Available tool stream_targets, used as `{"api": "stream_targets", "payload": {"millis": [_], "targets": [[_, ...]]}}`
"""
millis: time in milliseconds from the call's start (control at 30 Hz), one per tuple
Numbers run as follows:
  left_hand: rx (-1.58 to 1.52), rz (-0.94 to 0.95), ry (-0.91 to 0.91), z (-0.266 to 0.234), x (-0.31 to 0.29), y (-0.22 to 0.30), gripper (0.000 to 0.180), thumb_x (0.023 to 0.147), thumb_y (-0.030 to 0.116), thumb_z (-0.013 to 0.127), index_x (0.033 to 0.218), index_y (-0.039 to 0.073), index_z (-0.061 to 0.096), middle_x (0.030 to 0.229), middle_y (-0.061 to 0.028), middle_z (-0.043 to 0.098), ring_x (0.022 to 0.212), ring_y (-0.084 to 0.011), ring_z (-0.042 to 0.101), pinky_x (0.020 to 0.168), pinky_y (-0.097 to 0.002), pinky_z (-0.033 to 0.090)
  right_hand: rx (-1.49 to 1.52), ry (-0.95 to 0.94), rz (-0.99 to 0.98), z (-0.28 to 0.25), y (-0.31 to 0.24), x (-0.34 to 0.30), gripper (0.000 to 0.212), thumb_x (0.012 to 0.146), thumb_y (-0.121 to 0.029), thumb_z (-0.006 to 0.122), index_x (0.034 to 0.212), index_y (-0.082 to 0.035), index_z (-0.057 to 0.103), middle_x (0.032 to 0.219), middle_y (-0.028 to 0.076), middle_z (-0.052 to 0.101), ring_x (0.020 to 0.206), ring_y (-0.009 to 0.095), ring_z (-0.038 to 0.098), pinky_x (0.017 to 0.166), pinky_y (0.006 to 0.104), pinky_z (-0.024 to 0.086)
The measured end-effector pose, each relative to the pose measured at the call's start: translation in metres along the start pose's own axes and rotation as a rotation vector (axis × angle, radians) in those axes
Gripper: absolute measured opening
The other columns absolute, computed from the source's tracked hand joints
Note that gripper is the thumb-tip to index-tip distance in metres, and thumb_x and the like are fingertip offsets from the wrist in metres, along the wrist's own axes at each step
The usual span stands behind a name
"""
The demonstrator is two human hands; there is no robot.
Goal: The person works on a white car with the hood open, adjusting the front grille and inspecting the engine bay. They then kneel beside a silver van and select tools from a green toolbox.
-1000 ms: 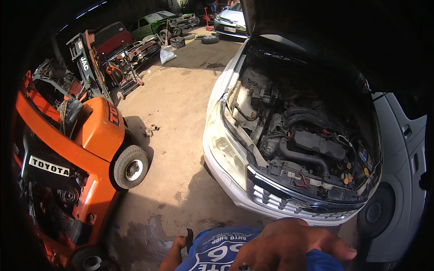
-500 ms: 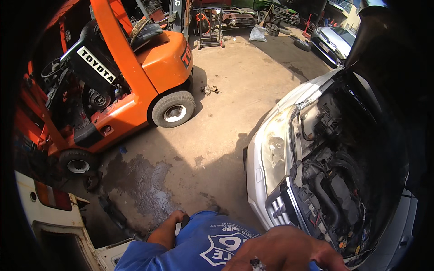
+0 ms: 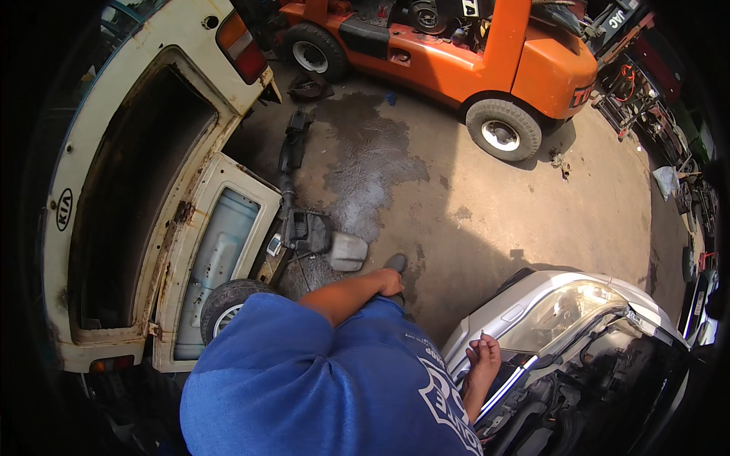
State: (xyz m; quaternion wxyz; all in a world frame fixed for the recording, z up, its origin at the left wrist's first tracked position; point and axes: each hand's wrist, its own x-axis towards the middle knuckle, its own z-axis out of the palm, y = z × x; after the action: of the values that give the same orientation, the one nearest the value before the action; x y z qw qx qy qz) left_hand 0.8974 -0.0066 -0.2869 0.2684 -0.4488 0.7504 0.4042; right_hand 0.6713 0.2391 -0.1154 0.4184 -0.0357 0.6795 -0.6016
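We cannot tell the finger spread of our bare left hand [image 3: 391, 283] at five o'clock. The fingers of our bare right hand [image 3: 483, 359] curl narrowly, contents unclear, beside the glossy silver-white car [image 3: 498, 313] at four o'clock, its yellowish headlamp [image 3: 564, 310] hazy, its engine bay [image 3: 559, 406] dark.

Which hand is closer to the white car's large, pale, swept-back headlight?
Right. The right hand appears just left of the headlight; the left hand is farther left.

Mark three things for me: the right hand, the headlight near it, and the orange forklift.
Right hand [image 3: 484, 357]: head view, middle of the hand.
Headlight [image 3: 561, 313]: head view, on the lens.
Orange forklift [image 3: 555, 74]: head view, on its orange bodywork.
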Motion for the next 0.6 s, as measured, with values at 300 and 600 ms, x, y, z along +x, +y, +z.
{"api": "stream_targets", "payload": {"millis": [300, 600], "targets": [[-0.254, -0.417, 0.166, 0.016, 0.007, -0.169, 0.051, 0.094, 0.043, 0.058, 0.124, 0.005, 0.072, 0.137, -0.0213, 0.063, 0.127, -0.0386, 0.06, 0.106, -0.0446, 0.048, -0.238, -0.425, -0.39, 0.122, -0.138, 0.066, 0.016, 0.102, -0.009, 0.066, 0.115, -0.001, 0.066, 0.096, 0.002, 0.066, 0.09, 0.01, 0.063, 0.085, 0.0243, 0.05], [-0.381, -0.236, 0.298, -0.012, 0.059, -0.251, 0.044, 0.081, 0.033, 0.066, 0.117, 0.007, 0.073, 0.123, -0.0225, 0.07, 0.117, -0.042, 0.065, 0.1, -0.0467, 0.052, 0.258, -1.651, -0.496, 0.316, -0.266, 0.007, 0.099, 0.082, -0.048, 0.082, 0.15, 0.01, 0.04, 0.14, 0.036, 0.055, 0.128, 0.051, 0.057, 0.109, 0.0592, 0.044]]}}
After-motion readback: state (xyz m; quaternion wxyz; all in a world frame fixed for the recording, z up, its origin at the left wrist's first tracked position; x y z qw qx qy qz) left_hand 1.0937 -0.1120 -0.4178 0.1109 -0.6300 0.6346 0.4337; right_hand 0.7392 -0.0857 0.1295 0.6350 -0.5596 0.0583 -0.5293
